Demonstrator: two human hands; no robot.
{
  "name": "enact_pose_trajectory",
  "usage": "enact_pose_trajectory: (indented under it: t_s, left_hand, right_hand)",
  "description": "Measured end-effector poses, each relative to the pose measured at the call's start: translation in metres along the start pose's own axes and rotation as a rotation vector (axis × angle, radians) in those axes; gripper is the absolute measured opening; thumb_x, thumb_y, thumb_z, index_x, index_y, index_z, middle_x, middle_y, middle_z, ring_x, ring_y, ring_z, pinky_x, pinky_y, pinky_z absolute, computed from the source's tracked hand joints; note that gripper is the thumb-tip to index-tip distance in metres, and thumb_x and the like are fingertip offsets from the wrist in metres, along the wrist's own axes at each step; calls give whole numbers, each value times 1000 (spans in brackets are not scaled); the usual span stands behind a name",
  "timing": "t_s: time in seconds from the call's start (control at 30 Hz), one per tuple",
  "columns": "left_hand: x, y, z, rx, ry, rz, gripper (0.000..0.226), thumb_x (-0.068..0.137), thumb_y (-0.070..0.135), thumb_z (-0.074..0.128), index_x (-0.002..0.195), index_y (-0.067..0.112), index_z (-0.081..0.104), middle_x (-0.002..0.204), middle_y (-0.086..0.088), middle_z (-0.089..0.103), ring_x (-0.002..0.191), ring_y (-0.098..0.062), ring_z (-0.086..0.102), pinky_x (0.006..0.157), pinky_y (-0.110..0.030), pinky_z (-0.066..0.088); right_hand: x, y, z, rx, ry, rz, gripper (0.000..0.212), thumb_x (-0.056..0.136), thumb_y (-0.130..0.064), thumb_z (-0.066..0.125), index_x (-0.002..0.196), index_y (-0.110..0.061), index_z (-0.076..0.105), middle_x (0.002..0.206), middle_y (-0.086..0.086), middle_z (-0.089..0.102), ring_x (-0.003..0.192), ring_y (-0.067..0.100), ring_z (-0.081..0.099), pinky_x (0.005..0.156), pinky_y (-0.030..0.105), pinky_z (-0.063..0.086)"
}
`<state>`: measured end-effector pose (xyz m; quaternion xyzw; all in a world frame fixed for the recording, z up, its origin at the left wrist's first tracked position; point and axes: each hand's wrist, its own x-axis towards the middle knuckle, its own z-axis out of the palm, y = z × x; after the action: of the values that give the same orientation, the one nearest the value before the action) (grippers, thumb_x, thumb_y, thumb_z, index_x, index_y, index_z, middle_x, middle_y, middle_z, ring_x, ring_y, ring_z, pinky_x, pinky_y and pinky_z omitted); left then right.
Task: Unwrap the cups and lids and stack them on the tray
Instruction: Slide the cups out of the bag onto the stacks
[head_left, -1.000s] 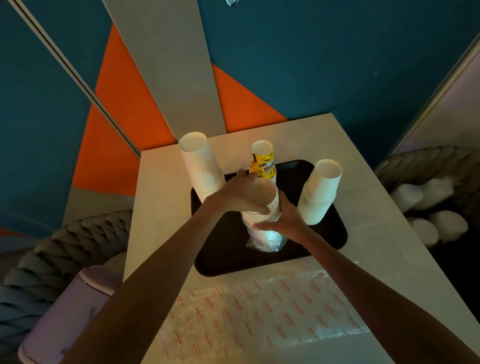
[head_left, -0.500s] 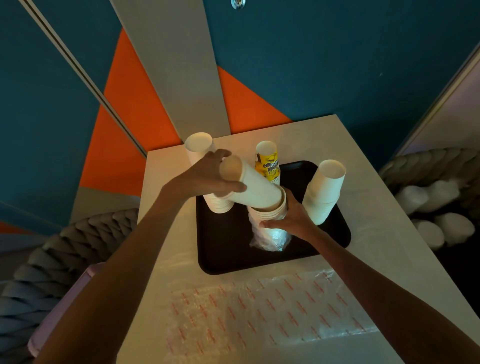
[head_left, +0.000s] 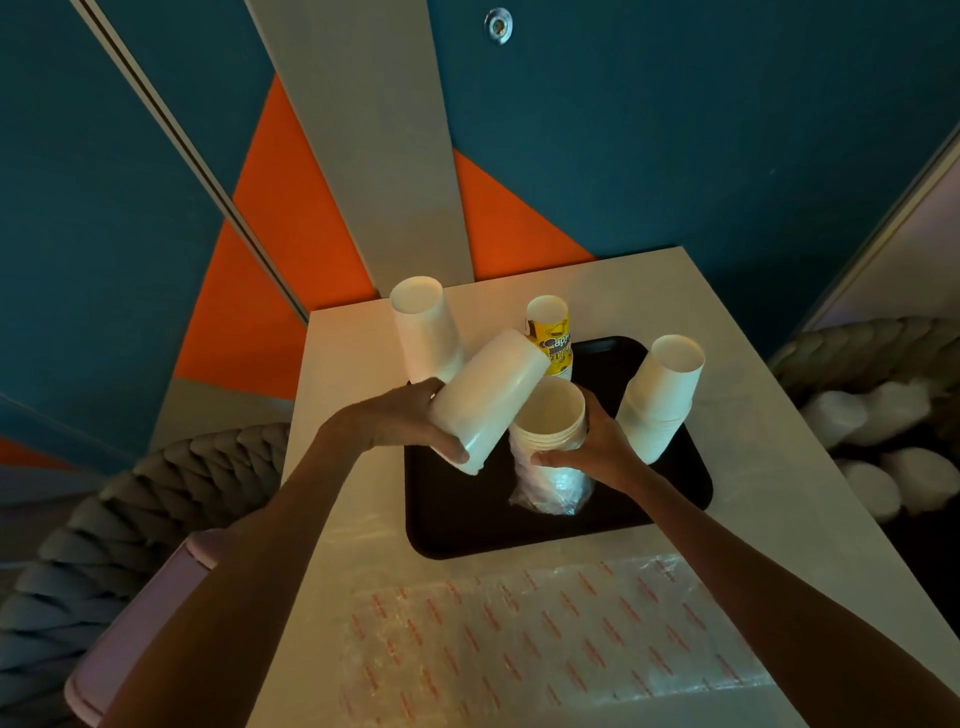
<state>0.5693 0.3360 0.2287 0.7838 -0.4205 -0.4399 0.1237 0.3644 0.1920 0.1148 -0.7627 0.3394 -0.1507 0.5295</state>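
Against the blue-and-orange wall, on the pale surface's (head_left: 753, 415) black tray (head_left: 649, 499), my right hand (head_left: 597, 447) curls round the half-wrapped stack (head_left: 550, 431) while my left hand (head_left: 400, 421) grips a tilted batch of bare cups (head_left: 488, 395), which I judge must next be nested onto a standing stack (head_left: 423, 327).

Both bare forearms reach forward from the lower corners and converge toward the middle. The left hand (head_left: 405, 423) shows its back to the camera, with its fingers curled round the tilted cups (head_left: 488, 395), gripping them near their lower end. The right hand (head_left: 597, 447) sits just beside it, a little lower. Its thumb lies across the near side of the upright cups (head_left: 550, 415) and its fingers wrap behind them, just under the rim. The two hands are apart, not touching.
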Motion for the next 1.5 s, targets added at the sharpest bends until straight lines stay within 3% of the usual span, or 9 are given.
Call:
enact_pose_trajectory:
  t_s: [0.13, 0.3, 0.43, 0.63, 0.93, 1.0, 1.1, 1.27, 1.5]
  left_hand:
    - [-10, 21, -25, -231, 223, 194, 105, 60, 25, 86, 143, 21, 22, 127, 10, 46, 123, -14, 43, 93, -28, 41]
    - [-7, 35, -64, -499, 740, 385, 116, 46, 32, 87, 142, 14, 23, 139, 0, 44, 127, -14, 43, 103, -36, 42]
    - [14, 24, -71, -542, 877, 374, 119, 43, 37, 90, 139, 12, 24, 136, -5, 45, 128, -18, 44, 103, -45, 44]
    - [44, 11, -45, -510, 882, 198, 105, 61, 16, 88, 140, 8, 18, 138, -8, 40, 129, -25, 39, 104, -43, 41]
    - [39, -11, -2, -536, 529, -125, 108, 83, 24, 71, 147, 9, -15, 157, -13, 9, 143, -31, 19, 112, -40, 23]
    - [33, -16, 9, -507, 446, -207, 100, 87, 27, 68, 149, 8, -7, 158, -13, 11, 142, -30, 20, 110, -38, 26]
    - [24, -12, 25, -369, 276, -278, 65, 92, 30, 61, 143, 4, 30, 145, -11, 37, 131, -28, 40, 91, -31, 37]
    - [30, 12, 39, -182, 330, -39, 53, 88, 37, 64, 129, 8, 49, 133, -9, 52, 117, -20, 50, 88, -28, 39]
    - [55, 48, 52, 114, 233, 168, 95, 69, 42, 81, 144, 13, 31, 142, -8, 38, 130, -24, 37, 103, -30, 33]
  right_hand:
    - [1, 0, 2, -14, -2, -19, 103, 55, -22, 92, 139, -17, 33, 128, 0, 54, 120, 19, 50, 101, 41, 44]
    - [2, -1, 2, -34, -6, -31, 103, 55, -22, 92, 139, -16, 33, 128, 2, 54, 120, 19, 50, 100, 40, 44]
    - [2, -1, 3, -25, -9, -25, 104, 55, -22, 92, 140, -17, 32, 128, 1, 53, 120, 18, 50, 101, 40, 44]
    - [3, -1, 3, -16, -11, -21, 102, 56, -21, 91, 139, -19, 33, 122, -6, 52, 119, 17, 50, 100, 39, 44]
    - [1, -2, 3, -38, 7, -19, 105, 56, -21, 91, 141, -16, 30, 128, -2, 51, 121, 17, 47, 101, 39, 43]
    - [1, -2, 4, -27, 6, -13, 106, 56, -21, 91, 141, -17, 28, 129, -1, 50, 122, 18, 48, 101, 38, 43]
    - [1, -4, 5, -19, 2, -6, 107, 58, -20, 90, 143, -18, 25, 132, 2, 49, 122, 18, 46, 100, 35, 42]
    - [0, -6, 10, -6, -3, 3, 114, 58, -22, 90, 146, -16, 18, 135, 4, 47, 122, 17, 45, 100, 36, 41]
    - [0, -2, 13, -12, 0, 33, 105, 57, -22, 91, 142, -15, 30, 133, 4, 53, 122, 19, 50, 94, 25, 40]
